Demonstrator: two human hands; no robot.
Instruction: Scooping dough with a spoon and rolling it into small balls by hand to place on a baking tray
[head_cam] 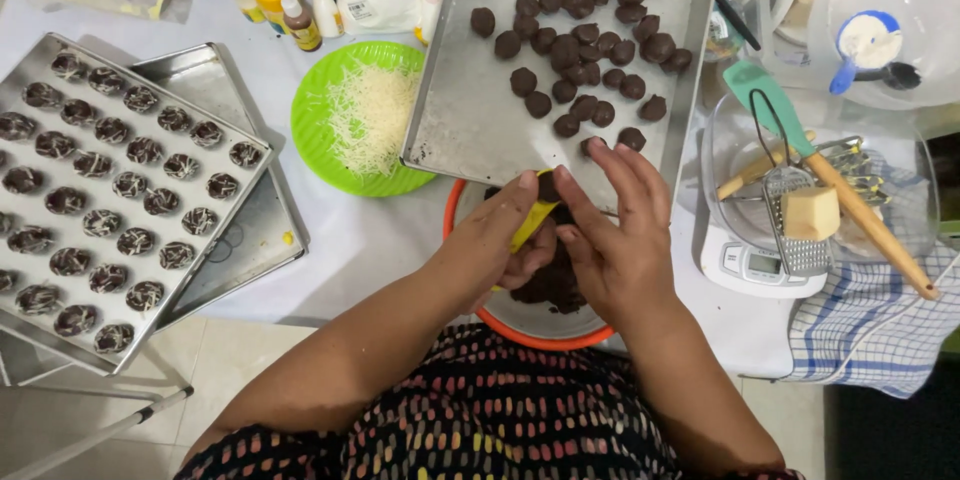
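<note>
My left hand [497,237] grips a yellow spoon [533,221] over an orange-rimmed bowl [540,338] of dark chocolate dough [553,282]. My right hand [615,230] meets the spoon's tip, its fingers pinching a small dark lump of dough [547,186] there. Just beyond both hands lies a metal baking tray [470,110] holding several rolled chocolate balls [585,35].
A green plate [312,125] of grated cheese sits left of the tray. At far left a metal tray [225,202] carries several topped chocolates in paper cups. On the right are a white kitchen scale [750,265], a grater with a cheese block [810,212], a green spatula [775,105] and a checked cloth [870,330]. Bottles [285,0] stand at the back.
</note>
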